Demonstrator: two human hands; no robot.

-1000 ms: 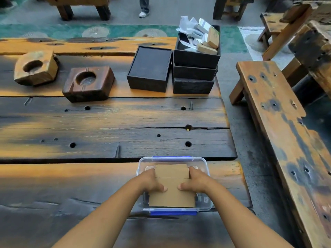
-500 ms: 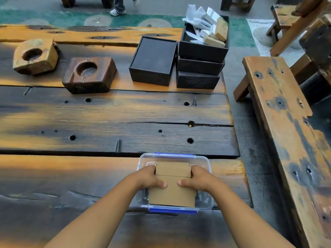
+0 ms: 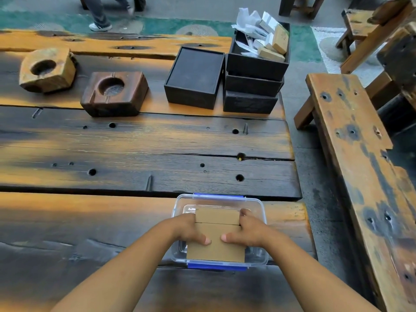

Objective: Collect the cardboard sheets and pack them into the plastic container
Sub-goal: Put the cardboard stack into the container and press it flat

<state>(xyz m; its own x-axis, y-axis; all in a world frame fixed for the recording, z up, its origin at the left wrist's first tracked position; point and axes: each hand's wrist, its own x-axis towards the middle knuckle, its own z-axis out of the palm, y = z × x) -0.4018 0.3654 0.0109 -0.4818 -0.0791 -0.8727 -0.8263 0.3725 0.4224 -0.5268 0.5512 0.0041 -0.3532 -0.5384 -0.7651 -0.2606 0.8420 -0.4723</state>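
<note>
Over the clear plastic container, left hand and right hand pinch the cardboard sheets by their sides; best lower them level, squarely inside its walls.

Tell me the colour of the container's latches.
Blue latches on the clear plastic container, seen best in the head view.

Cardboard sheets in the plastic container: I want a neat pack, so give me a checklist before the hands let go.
1. Both hands grip the cardboard sheets: left hand, right hand at the sides: ok.
2. Sheets within the plastic container walls: ok.
3. Sheets lying flat on the bottom: cannot tell; near edge looks raised over the blue clip.
4. Container fully on the table: not ok; near edge sits at a plank edge.
5. Lid at hand: cannot tell.
</note>
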